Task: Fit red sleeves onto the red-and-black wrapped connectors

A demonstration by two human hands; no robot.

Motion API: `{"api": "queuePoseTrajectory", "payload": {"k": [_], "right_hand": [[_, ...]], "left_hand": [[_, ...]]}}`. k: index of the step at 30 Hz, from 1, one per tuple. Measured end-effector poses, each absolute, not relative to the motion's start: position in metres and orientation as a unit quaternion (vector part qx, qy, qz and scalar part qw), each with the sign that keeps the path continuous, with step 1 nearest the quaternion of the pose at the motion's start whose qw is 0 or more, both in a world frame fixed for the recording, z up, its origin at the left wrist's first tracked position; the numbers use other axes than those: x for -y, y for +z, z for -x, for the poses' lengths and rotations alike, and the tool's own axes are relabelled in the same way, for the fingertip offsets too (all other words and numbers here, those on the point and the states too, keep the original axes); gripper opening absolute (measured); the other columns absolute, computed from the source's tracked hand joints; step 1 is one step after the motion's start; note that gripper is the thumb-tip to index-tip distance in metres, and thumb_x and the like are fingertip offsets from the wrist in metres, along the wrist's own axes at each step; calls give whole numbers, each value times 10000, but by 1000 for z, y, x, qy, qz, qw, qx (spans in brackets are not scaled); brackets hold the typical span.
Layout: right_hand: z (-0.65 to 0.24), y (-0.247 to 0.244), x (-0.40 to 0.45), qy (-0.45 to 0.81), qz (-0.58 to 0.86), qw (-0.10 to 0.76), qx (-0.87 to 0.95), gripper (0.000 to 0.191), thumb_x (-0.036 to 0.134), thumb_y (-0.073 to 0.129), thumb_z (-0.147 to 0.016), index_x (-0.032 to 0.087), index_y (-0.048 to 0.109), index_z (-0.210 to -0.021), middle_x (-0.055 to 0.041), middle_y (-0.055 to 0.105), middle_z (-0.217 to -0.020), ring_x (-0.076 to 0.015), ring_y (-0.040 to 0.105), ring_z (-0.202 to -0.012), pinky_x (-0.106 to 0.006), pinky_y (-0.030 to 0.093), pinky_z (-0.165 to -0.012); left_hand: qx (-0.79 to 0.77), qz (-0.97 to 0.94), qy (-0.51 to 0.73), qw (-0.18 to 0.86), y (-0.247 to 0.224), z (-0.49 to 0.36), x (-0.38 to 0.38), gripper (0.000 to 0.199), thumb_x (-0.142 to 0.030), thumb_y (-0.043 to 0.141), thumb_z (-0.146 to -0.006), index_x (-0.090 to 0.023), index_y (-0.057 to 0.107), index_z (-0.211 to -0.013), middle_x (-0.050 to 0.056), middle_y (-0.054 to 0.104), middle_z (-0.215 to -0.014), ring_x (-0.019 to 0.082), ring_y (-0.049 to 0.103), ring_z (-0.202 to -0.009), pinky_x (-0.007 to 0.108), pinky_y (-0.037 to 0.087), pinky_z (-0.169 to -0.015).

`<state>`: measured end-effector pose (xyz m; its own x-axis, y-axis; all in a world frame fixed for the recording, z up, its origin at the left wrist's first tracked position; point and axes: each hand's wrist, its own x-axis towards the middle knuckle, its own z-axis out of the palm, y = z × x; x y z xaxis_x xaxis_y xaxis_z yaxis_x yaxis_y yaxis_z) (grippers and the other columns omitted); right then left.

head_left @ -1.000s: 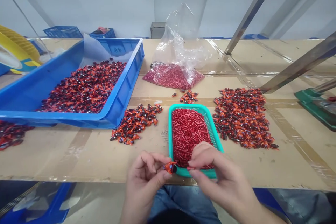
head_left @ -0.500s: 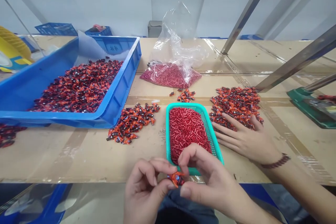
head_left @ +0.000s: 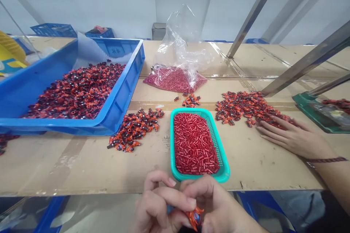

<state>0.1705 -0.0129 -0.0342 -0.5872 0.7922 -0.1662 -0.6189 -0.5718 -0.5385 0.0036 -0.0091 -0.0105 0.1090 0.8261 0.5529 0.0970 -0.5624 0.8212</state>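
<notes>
My left hand (head_left: 160,204) pinches a small orange and dark piece (head_left: 195,217) at the bottom centre, below the table's front edge. Against the piece's right side, my right hand (head_left: 218,204) has its fingers bent and closed round it. Just beyond both hands is a green basket (head_left: 226,169) filled with short red tubes (head_left: 194,142). A pile of orange and dark pieces (head_left: 136,129) lies left of the basket, and a larger pile (head_left: 237,105) lies to its right.
Another person's hand (head_left: 292,134) rests on the right pile. A blue tray (head_left: 109,116) of similar pieces stands at the left. Behind the basket sits a clear bag (head_left: 175,78) of red tubes. Metal posts (head_left: 306,60) and a green-based device (head_left: 306,109) are at the right.
Both my hands have moved down and slightly right with the piece, away from the basket. The other person's hand has slid right, spreading part of the pile that way.
</notes>
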Motion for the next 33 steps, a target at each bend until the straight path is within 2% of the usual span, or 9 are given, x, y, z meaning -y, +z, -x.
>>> {"api": "queuePoseTrajectory", "payload": {"k": [5,9,11,14,17,23,27,29,33], "right_hand": [[-168,-48,22,835,211,437,259,503,421,1060,-452,271,818,-867,37,647,-791,-125,636,-726,-290,549,-771],[-182,-42,18,760,283,464,358,555,614,967,-569,248,792,-948,-19,678,-848,-153,645,-702,-301,563,-672],[-200,-34,7,644,397,453,471,546,673,862,-708,243,791,-1036,-61,717,-929,-186,689,-781,-300,575,-684],[-241,-30,-19,328,603,399,608,501,673,682,-876,236,776,-1102,-84,738,-969,-232,716,-881,-352,602,-787],[-287,-46,-45,159,692,377,596,503,617,628,-887,200,751,-1140,-117,715,-983,-288,688,-899,-474,572,-873],[-327,-70,-64,15,723,333,605,514,576,561,-913,149,724,-1150,-172,688,-951,-390,635,-968,-615,500,-905],[-288,-54,-57,18,626,299,720,356,402,481,-1050,202,688,-1260,-140,730,-1133,-299,647,-1083,-488,511,-972],[-260,-45,-56,38,565,257,783,264,322,535,-1052,254,708,-1240,-77,754,-1120,-245,661,-1069,-418,513,-971],[-220,-37,-64,42,525,168,833,152,194,668,-977,204,748,-1106,-80,755,-1005,-259,658,-971,-435,498,-913]], "left_hand": [[-341,-659,581,334,-19,-7,16,339,-324,730,-982,-269,448,-802,-51,851,-823,172,682,-835,318,556,-806],[-330,-680,562,336,-26,-10,12,221,-284,707,-998,-290,504,-912,-18,856,-909,203,687,-1009,356,556,-928],[-347,-707,542,292,-30,-8,2,161,-260,697,-1002,-289,542,-1035,36,844,-1080,220,660,-1150,381,553,-987],[-414,-763,472,155,-38,6,-23,145,-183,621,-1020,-258,561,-1128,101,782,-1253,237,636,-1208,419,543,-1027],[-474,-800,367,25,-50,28,-55,127,-151,554,-1025,-250,594,-1093,90,796,-1199,268,641,-1145,458,546,-992],[-488,-835,253,-35,-69,56,-110,339,-76,482,-982,-213,712,-1190,135,796,-1228,378,609,-1220,566,487,-995],[-441,-872,204,-56,-69,57,-134,384,-20,484,-936,-219,734,-1149,130,784,-1246,344,638,-1202,530,452,-1054],[-420,-884,195,-64,-67,56,-142,351,-21,494,-929,-207,735,-1104,145,781,-1187,339,659,-1151,520,456,-1047],[-382,-898,209,-69,-68,55,-153,316,-42,472,-926,-201,738,-987,159,769,-1066,341,680,-998,513,492,-973]]}}
